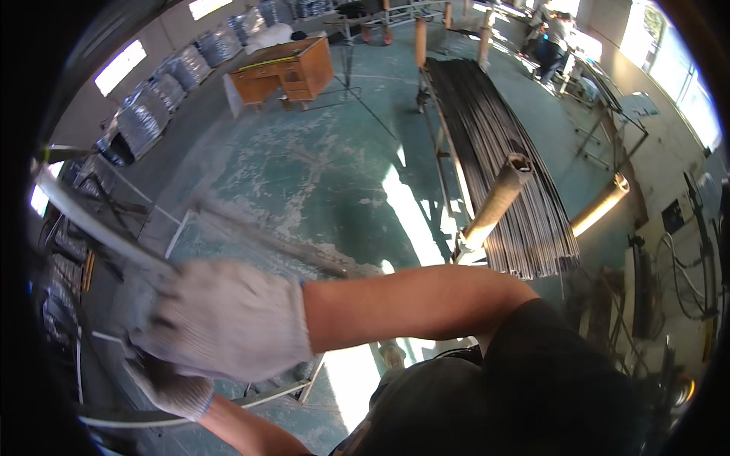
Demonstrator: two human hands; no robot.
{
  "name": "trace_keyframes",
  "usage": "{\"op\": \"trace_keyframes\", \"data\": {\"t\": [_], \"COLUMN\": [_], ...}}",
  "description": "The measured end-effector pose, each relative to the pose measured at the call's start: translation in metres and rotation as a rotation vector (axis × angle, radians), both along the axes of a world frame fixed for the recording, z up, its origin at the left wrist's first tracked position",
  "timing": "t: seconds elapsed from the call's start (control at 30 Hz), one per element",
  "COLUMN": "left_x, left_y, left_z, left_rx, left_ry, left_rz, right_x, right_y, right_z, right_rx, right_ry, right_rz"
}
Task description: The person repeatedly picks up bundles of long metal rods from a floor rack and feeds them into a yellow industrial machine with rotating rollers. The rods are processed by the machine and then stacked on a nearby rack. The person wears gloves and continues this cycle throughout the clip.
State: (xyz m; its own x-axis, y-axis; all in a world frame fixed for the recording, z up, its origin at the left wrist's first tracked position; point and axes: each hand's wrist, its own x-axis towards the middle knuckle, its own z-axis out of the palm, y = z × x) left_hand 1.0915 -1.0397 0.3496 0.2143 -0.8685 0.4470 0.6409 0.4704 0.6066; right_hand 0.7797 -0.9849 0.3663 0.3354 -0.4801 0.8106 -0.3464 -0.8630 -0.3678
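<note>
Right now my gloved right hand point(228, 319) is closed over a long pale metal strip point(91, 228), my left hand point(171, 387) gripping just beneath it. It looks stiff, springy and sharp-edged, so I'd hold it close to the bend, fists tight.

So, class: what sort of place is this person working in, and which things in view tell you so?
Probably a metalworking workshop or small factory. A long bundle of dark metal rods lies on a rack, wrapped bundles of stock line the wall, and the gloved hands grip a thin metal bar.
</note>
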Motion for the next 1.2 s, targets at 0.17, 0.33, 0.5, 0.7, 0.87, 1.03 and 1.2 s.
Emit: {"op": "trace_keyframes", "data": {"t": [0.17,0.33,0.5,0.7,0.87,1.03,1.2], "left_x": [-0.144,-0.283,-0.501,-0.752,-0.873,-0.867,-0.881], "left_y": [0.039,0.056,0.043,0.096,0.157,0.171,0.175], "left_z": [-0.111,-0.128,-0.086,-0.094,-0.14,-0.145,-0.142], "left_rx": [0.286,0.476,0.142,-0.11,0.001,0.086,0.087], "left_ry": [-0.402,-0.659,-0.85,-1.07,-1.314,-1.381,-1.467], "left_rz": [-0.377,-0.513,-0.625,-0.693,-0.631,-0.516,-0.471], "right_x": [-0.124,-0.303,-0.46,-0.617,-0.709,-0.714,-0.697], "right_y": [0.096,0.254,0.403,0.461,0.446,0.379,0.374], "right_z": [-0.171,-0.259,-0.397,-0.443,-0.488,-0.482,-0.528], "right_rx": [0.65,1.43,1.497,1.616,1.433,1.704,1.6], "right_ry": [0.462,-0.037,-0.122,-0.179,-0.142,-0.345,-0.253], "right_rz": [-0.376,-1.129,-1.737,-1.913,-1.955,-1.927,-1.932]}}
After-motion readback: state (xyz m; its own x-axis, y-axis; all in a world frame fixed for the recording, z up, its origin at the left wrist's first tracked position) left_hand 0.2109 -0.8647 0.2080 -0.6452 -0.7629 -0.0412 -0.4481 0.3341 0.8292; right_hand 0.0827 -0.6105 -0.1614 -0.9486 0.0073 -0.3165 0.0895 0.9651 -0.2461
